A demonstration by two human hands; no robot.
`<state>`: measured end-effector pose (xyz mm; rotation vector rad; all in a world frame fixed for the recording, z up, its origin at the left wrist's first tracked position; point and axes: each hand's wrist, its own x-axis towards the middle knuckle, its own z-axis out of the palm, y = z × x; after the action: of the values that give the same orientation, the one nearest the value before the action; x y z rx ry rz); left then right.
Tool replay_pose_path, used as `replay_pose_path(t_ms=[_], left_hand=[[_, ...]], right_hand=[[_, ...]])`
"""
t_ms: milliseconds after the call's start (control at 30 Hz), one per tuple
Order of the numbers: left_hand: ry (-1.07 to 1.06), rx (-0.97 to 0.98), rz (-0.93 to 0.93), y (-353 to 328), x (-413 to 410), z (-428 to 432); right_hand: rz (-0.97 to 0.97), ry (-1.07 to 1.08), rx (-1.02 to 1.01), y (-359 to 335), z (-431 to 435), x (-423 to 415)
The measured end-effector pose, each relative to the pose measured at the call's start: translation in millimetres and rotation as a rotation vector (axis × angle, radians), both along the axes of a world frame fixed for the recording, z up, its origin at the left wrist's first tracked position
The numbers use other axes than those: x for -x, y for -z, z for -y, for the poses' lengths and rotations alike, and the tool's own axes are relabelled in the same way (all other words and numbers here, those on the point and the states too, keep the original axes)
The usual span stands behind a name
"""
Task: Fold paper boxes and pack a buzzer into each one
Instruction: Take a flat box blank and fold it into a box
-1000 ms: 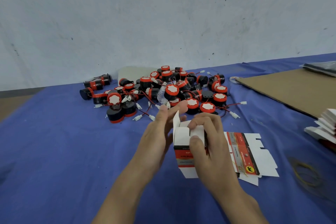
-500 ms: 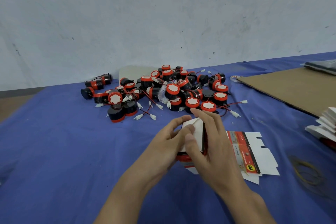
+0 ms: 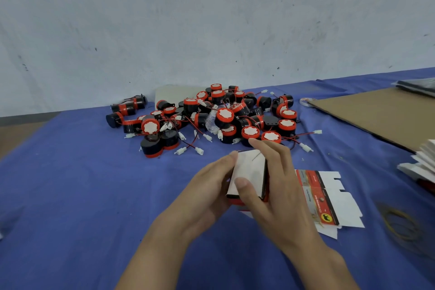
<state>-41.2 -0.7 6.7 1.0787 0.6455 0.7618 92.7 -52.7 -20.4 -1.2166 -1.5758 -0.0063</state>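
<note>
The paper box [image 3: 249, 172] is gripped between both hands over the worktop [image 3: 70, 195]. The left hand [image 3: 207, 190] cups its left side and the right hand [image 3: 280, 193] wraps its right side, thumb on the white face. It is thin card, likely light and crushable, so it is best held by its edges. Its long axis runs away from the person, white face up.

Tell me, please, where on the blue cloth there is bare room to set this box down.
Bare blue cloth lies left of the left hand, this side of the buzzer pile. Crowded: right of the box, flat box blanks, rubber bands, cardboard sheet.
</note>
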Motion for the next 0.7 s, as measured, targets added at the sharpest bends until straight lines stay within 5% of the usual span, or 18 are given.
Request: replay_pose_path(t_ms=[100,300,367,500,567,700], left_hand=[[0.036,0.104,0.009,0.7,4.4,-3.0],[-0.029,-0.037,0.017,-4.7,19.9,-10.5],[-0.123,-0.300,-0.257,-8.3,23.3,-12.5],[-0.097,-1.030,-1.334,3.0,14.0,-5.9],[-0.072,-1.192,-1.532,17.6,3.2,2.7],[-0.098,-1.251,-1.612,18.4,-1.6,4.4]], right_hand=[[-0.016,-0.026,0.022,2.3,-2.3,-1.7],[0.050,-0.100,0.176,6.5,-6.8,-9.5],[0.077,-0.123,0.297,14.1,-10.2,-16.9],[0.213,-0.041,0.426,30.6,-17.8,-22.3],[0.171,-0.021,0.437,31.8,-17.9,-19.2],[0.121,-0.012,0.494,30.5,-17.6,-15.2]])
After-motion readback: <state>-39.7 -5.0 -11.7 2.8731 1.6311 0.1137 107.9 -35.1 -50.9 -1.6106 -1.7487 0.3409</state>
